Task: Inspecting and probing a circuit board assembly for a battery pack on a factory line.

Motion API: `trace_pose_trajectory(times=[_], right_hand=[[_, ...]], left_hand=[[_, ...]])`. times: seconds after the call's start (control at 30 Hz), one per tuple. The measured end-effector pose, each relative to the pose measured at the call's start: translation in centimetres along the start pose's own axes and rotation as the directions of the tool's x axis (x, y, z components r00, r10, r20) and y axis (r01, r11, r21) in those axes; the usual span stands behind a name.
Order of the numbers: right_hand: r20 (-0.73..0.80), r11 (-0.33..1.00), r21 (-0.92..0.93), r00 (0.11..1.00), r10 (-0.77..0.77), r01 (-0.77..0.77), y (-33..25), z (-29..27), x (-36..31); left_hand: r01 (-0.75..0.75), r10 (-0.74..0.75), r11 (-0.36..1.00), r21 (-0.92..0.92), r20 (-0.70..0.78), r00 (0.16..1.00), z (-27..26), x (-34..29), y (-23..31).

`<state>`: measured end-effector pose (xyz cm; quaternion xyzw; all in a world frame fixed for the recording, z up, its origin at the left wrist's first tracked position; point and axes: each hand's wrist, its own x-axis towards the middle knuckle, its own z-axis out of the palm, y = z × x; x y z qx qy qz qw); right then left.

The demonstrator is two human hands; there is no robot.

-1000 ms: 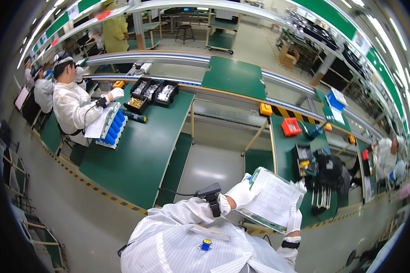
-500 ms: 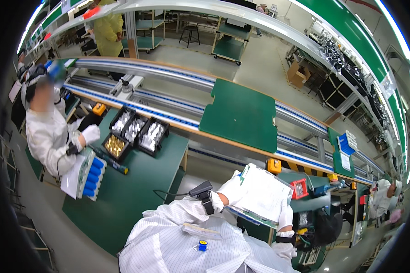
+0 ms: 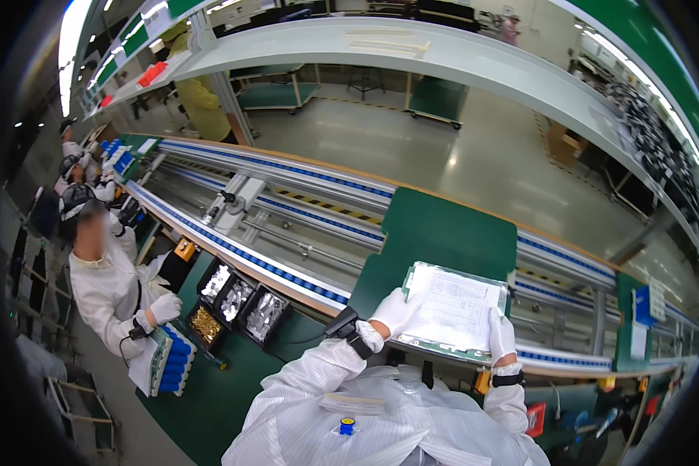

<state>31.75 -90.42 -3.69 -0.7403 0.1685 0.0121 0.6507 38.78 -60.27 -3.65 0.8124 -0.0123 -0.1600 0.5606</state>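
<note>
Both my white-gloved hands grip a flat, green-edged board with a printed paper sheet [image 3: 460, 304] lying on top. My left hand [image 3: 397, 311] closes on its left edge, with the fingers partly under it. The right edge is in my right hand [image 3: 502, 336], the thumb side lying along the paper. Under the board and just beyond it is a green plate [image 3: 450, 221] that rests across the conveyor rails. The board overlaps the near part of this plate; I cannot tell whether they touch.
Conveyor rails [image 3: 311, 210] run across in front of me. On the green bench at left stand black bins [image 3: 266, 316] of silvery and gold-coloured parts. A co-worker [image 3: 105, 287] stands beside blue cylinders [image 3: 177, 361]. A shelf [image 3: 474, 58] spans overhead. Another green plate carries a blue block [image 3: 646, 305] at right.
My hands have carried the board forward, from over the gap before the conveyor to over the near part of the green plate. The view has turned, too.
</note>
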Motion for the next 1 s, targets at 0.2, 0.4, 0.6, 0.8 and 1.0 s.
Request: trace_pose_trajectory(times=[0.2, 0.4, 0.6, 0.8, 1.0], right_hand=[[0.005, 0.988, -0.136, 0.997, 0.078, -0.077, -1.0, 0.0, 10.6], [-0.030, 0.996, -0.063, 0.998, 0.059, -0.061, -1.6, 1.5, 16.5], [-0.095, 0.992, -0.048, 0.989, 0.113, -0.118, -4.8, 1.9, 22.2], [-0.155, 0.958, -0.256, 0.983, 0.094, -0.132, -6.6, 1.7, 25.8], [-0.163, 0.959, -0.213, 0.975, 0.151, -0.184, -7.1, 1.5, 25.5]], left_hand=[[0.142, -0.135, 0.988, 0.061, -0.107, 0.985, 0.2, 8.5, 1.2], [0.173, -0.154, 0.980, 0.100, -0.174, 0.973, -0.1, 14.6, 3.1], [0.098, -0.071, 0.990, 0.104, -0.237, 0.969, -0.6, 20.8, 4.6], [0.122, -0.091, 0.979, 0.163, -0.185, 0.979, -1.1, 25.4, 5.1], [0.110, -0.065, 0.967, 0.229, -0.197, 0.978, -1.3, 25.5, 4.6]])
